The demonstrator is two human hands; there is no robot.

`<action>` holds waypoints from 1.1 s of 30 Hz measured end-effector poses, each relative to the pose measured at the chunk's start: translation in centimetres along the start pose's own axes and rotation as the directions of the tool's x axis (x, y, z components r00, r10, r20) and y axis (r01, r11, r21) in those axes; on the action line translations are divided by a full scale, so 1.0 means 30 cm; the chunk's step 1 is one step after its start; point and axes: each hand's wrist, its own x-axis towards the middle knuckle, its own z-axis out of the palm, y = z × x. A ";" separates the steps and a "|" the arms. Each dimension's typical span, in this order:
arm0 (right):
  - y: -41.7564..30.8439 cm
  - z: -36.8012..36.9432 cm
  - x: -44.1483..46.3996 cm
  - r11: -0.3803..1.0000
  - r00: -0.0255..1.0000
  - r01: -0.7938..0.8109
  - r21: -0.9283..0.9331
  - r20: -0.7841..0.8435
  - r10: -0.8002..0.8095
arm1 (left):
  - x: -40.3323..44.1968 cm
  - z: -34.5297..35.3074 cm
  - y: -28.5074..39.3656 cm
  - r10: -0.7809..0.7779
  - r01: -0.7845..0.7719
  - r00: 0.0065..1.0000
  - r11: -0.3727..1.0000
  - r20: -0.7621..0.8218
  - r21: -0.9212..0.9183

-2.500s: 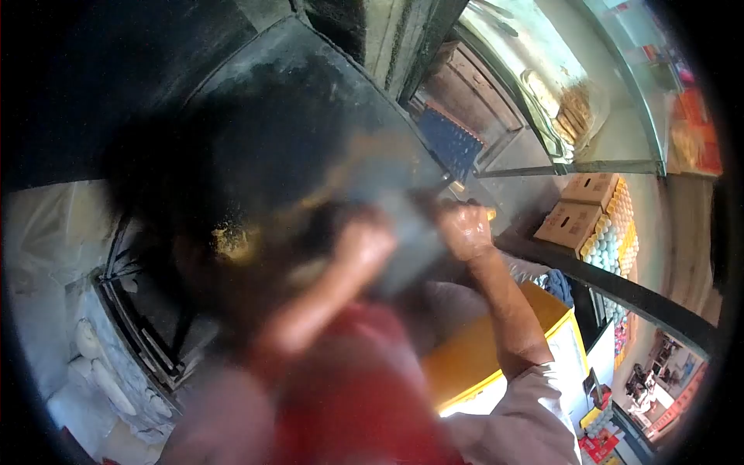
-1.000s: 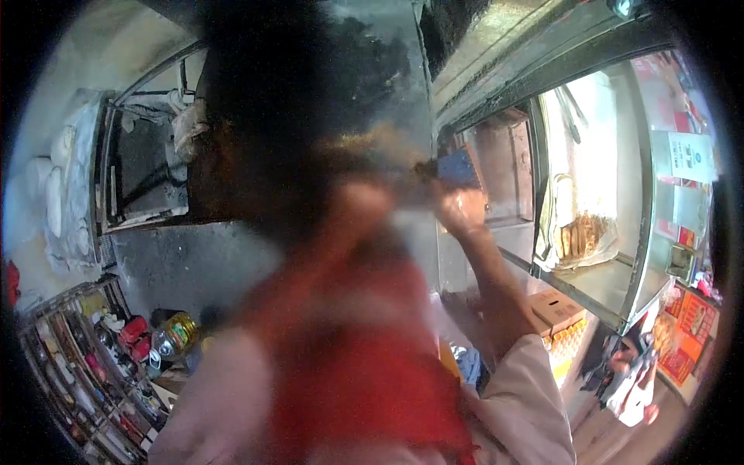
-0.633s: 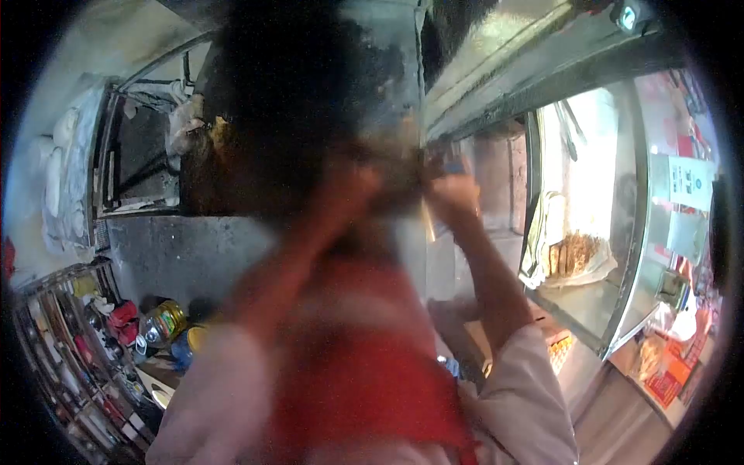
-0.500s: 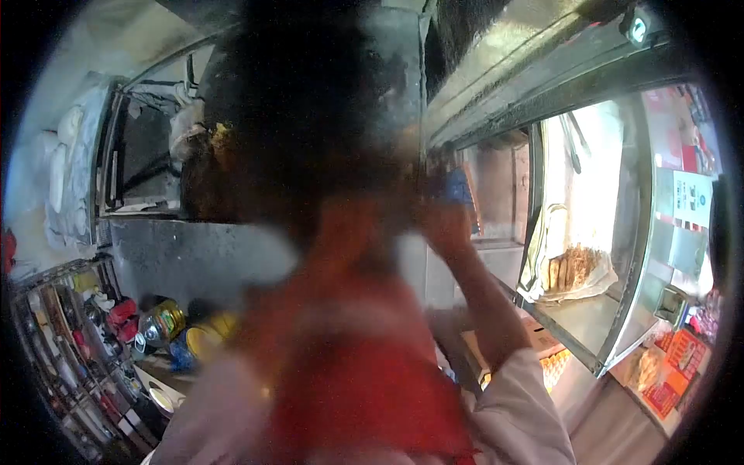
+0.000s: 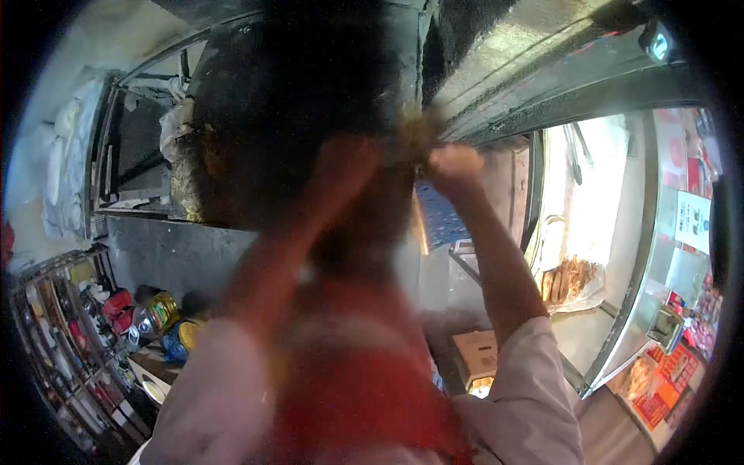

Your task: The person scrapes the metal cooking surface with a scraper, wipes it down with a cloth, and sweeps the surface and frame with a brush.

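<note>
My left hand (image 5: pixel 350 161) is raised in front of a dark, sooty surface (image 5: pixel 256 116), smeared by motion. Its fingers look curled, but what they hold, if anything, does not show. To its right, my right hand (image 5: pixel 457 164) is closed like a fist at about the same height. A blurred brownish thing (image 5: pixel 417 136) lies between the hands and meets the right one; its kind cannot be made out. Below the hands, a red apron (image 5: pixel 356 395) covers my front. A broad dark blur hides much of the middle of the view.
A glass case (image 5: pixel 620 325) with browned, stick-like food (image 5: pixel 570 280) stands at right. Beneath my right forearm is a cardboard box (image 5: pixel 474 353). A rack (image 5: pixel 74 349) and an oil bottle (image 5: pixel 159 314) are at lower left. A metal beam (image 5: pixel 542 54) slants overhead.
Both hands have moved upward, and the left forearm now shows more plainly. The brownish thing has come into sight between the hands. My view has shifted slightly.
</note>
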 end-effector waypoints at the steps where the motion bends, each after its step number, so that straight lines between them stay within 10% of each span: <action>1: -0.040 0.046 -0.034 0.987 0.996 -0.074 -0.142 0.033 0.079 | -0.045 0.118 -0.012 0.127 -0.133 0.912 0.991 -0.390 0.013; 2: -0.084 0.076 -0.049 0.950 0.986 -0.137 -0.279 0.052 0.157 | -0.077 0.182 -0.019 0.225 -0.241 0.665 0.967 -0.712 0.081; 3: -0.140 0.038 -0.053 0.857 0.850 0.025 -0.515 -0.440 -0.289 | -0.098 0.182 -0.005 0.222 -0.234 0.666 0.969 -0.712 0.083; 10: 0.049 -0.044 0.157 0.923 0.998 -0.022 -0.385 -0.055 0.001 | 0.133 -0.022 -0.105 0.161 -0.103 0.896 0.982 -0.414 0.157; 15: -0.021 0.112 0.040 0.970 0.888 -0.035 -0.241 -0.454 -0.080 | -0.041 0.109 -0.022 0.138 -0.082 0.822 0.989 -0.552 0.125; 17: -0.103 0.032 0.040 0.797 0.764 0.025 -0.603 -0.503 -0.404 | -0.092 0.123 0.009 0.113 -0.058 0.713 0.993 -0.692 0.102; 20: 0.055 0.038 0.150 0.923 0.990 -0.047 -0.382 -0.141 -0.008 | 0.107 0.070 -0.095 0.124 -0.039 0.730 0.989 -0.672 0.140; 25: 0.140 -0.042 0.292 0.960 0.941 -0.017 -0.278 -0.330 -0.079 | 0.220 -0.192 -0.146 0.057 -0.033 0.956 0.996 -0.288 0.087; 27: 0.042 0.022 0.172 0.885 0.995 -0.062 -0.461 -0.100 0.017 | 0.120 0.015 -0.135 0.168 -0.121 0.830 0.985 -0.531 0.122; 29: -0.116 0.104 -0.016 0.914 0.957 -0.098 -0.394 -0.290 -0.022 | -0.105 0.074 -0.049 0.166 -0.177 0.759 0.983 -0.629 0.045; 30: -0.251 0.034 -0.097 0.940 0.977 -0.206 -0.271 -0.108 0.183 | -0.215 0.134 0.003 0.169 -0.090 0.822 0.981 -0.543 0.170; 33: -0.260 0.113 -0.098 0.933 0.982 -0.145 -0.330 -0.161 0.095 | -0.180 0.320 -0.018 0.093 0.102 0.897 0.907 -0.432 0.408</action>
